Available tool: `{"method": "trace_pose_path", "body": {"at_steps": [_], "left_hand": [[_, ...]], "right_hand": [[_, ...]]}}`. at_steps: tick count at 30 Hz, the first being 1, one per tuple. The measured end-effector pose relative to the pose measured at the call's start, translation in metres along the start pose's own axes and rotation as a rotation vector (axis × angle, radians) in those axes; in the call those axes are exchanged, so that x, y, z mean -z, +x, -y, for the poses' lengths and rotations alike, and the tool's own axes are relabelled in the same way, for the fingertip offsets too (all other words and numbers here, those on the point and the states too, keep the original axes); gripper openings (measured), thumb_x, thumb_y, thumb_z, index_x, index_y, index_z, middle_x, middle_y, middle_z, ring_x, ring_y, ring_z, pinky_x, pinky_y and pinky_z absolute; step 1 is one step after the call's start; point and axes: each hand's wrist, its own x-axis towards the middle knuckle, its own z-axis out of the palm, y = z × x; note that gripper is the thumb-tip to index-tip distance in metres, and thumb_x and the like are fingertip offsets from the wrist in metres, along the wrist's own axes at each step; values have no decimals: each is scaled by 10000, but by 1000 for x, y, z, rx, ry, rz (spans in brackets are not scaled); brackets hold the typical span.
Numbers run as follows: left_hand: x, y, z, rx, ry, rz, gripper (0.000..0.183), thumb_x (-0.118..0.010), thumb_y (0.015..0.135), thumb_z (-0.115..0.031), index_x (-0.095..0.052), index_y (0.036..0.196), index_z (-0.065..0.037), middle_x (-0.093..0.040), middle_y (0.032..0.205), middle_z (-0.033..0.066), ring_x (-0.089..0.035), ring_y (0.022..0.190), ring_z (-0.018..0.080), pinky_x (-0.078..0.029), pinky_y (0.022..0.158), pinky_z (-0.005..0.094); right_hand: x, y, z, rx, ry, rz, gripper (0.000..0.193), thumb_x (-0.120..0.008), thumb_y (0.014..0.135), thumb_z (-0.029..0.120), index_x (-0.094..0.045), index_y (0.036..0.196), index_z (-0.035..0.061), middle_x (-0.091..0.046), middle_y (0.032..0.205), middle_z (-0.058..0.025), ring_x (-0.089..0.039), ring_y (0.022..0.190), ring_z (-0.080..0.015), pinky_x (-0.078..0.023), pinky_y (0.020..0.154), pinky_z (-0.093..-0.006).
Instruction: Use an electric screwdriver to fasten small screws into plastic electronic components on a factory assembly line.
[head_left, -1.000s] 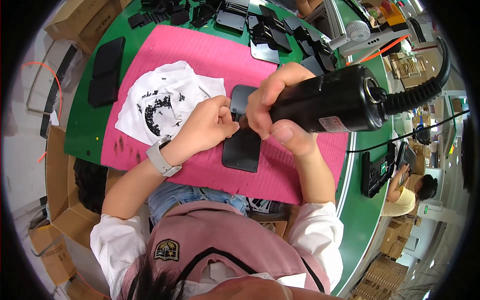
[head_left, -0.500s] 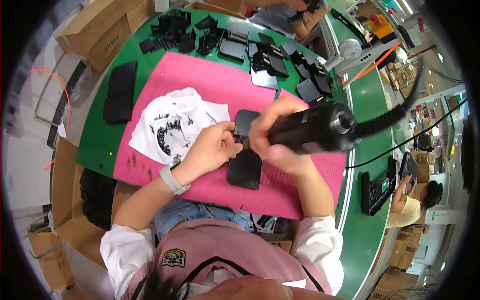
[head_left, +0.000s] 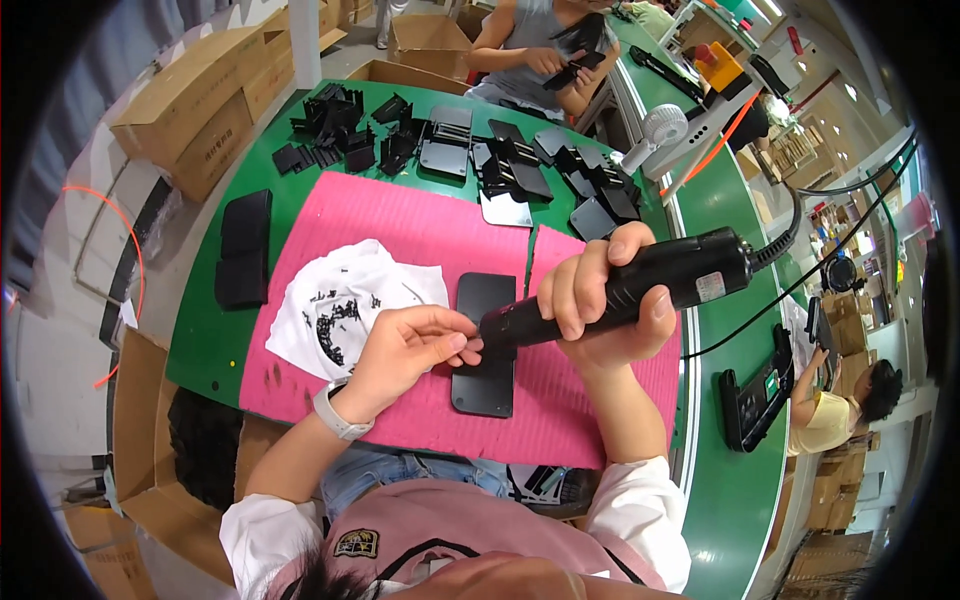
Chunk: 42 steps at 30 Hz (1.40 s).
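My right hand [head_left: 605,305] is wrapped round a black corded electric screwdriver [head_left: 690,275], tilted almost level with its tip end pointing left. My left hand [head_left: 415,350] has thumb and fingertips pinched together right at the driver's tip; whatever they hold is too small to make out. Beneath both hands lies a flat black two-panel hinged holder [head_left: 484,392], its middle partly covered by the driver and fingers. Left of it, a white cloth [head_left: 412,285] carries a scatter of small black screws [head_left: 326,335]. Cloth and holder rest on a pink ribbed foam mat [head_left: 385,205].
Loose black parts [head_left: 330,125] and several black-and-grey holders [head_left: 447,140] crowd the far side of the green table [head_left: 205,345]. Another folded-out black holder [head_left: 243,250] lies at left. A small white fan [head_left: 663,125] stands far right. A co-worker [head_left: 545,45] sits opposite.
The screwdriver has swung from over the holder's middle to a nearly level pose, tip toward my left fingers. My left fingertips have lifted from the holder to that tip. The view has shifted.
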Motion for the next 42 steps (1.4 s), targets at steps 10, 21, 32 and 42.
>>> {"method": "trace_pose_path", "body": {"at_steps": [10,21,32,42], "left_hand": [[6,1,1,45,22,25,151,-602,873,-22,-609,1001,57,-673,910,136,-673,818,177,-531,707,242],[7,2,10,20,2,85,216,-641,830,18,-582,1034,62,-664,895,141,-670,830,199,-550,758,283],[-4,6,17,-251,856,-59,524,-740,733,-137,-494,1172,9,-530,933,91,-525,772,163,-444,684,270],[-11,6,21,-283,968,-47,418,-702,747,-99,-525,1114,-4,-524,859,114,-563,715,232,-464,652,326]], "right_hand": [[0,-1,-3,-9,3,-17,377,-590,816,351,-420,1010,75,-462,585,-42,-477,438,-158,-431,514,-330],[1,-1,-6,-60,-16,-66,396,-537,855,427,-444,1012,75,-446,582,-11,-437,413,-126,-418,497,-321],[23,-22,30,-119,-282,21,412,-577,816,345,-446,1045,29,-455,580,-46,-427,403,-138,-412,463,-302],[25,-27,17,-95,-361,-35,390,-581,807,317,-446,1047,40,-439,575,-57,-420,410,-145,-403,453,-300]]}}
